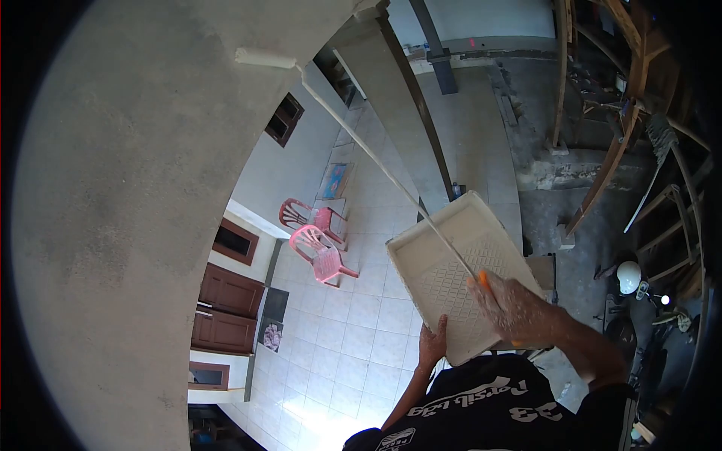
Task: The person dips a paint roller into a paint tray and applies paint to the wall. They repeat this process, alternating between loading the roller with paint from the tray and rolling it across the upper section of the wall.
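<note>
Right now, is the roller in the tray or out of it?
Out. The roller rests against the grey wall, at the far end of the pole from the tray.

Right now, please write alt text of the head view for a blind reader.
The right hand holds a long-handled paint roller against a grey wall, while the left hand holds a white paint tray; pink chairs stand on tiles below.

grey wall [128,225], tiled floor [353,331], pink chairs [320,252]
</note>
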The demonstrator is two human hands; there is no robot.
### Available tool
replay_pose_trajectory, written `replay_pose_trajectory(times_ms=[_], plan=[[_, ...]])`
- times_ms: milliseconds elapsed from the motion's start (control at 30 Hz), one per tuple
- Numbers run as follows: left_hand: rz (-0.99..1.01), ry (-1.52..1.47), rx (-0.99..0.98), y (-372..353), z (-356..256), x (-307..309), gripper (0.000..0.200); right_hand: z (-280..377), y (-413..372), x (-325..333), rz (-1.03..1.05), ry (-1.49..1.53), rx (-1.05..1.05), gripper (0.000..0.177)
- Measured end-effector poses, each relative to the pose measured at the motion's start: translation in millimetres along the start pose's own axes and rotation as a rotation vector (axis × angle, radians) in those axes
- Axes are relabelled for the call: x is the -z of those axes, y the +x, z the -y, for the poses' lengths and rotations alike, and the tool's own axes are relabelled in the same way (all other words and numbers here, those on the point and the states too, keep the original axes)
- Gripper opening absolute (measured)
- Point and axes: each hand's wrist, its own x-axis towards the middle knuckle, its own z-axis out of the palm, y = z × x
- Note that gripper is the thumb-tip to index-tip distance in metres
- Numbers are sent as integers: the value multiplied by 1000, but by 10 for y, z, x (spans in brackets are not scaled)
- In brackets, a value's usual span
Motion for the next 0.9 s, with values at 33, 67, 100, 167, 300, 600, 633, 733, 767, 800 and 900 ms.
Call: replay_pose_trajectory(times_ms=[33, 67, 100, 167, 300, 600, 633, 733, 767, 800, 900], plan=[[7, 0, -24, -8, -21, 4, 49, -115, 132, 34, 54, 234, -210, 50], [12, -1, -47, -27, -53, 9, 49, -230, 263, 67, 59, 456, -432, 52], [16, -4, -69, -41, -73, 12, 49, -357, 536, 408, 207, 851, -756, 52], [11, -14, -68, -55, -86, 15, 49, -391, 635, 541, 298, 1119, -919, 54], [-24, 29, -32, -28, -1, 11, 51, -72, 153, 195, 146, 106, -83, 50], [-29, 47, 14, -43, -40, 29, 53, 325, -278, -4, 207, -75, 41, 48], [-22, 35, 0, -34, -18, 31, 53, 215, -211, 2, 213, -148, 65, 48], [-11, 15, -48, -18, 60, 25, 52, -309, 202, 139, 266, -381, 141, 61], [-15, 16, -62, -26, 45, 23, 51, -501, 305, 91, 256, 34, -27, 71], [-18, 17, -77, -28, 16, 23, 51, -693, 409, 44, 191, 453, -180, 81], [-30, 57, -43, -86, -136, 28, 50, -796, 482, -20, 100, 841, -335, 83]])
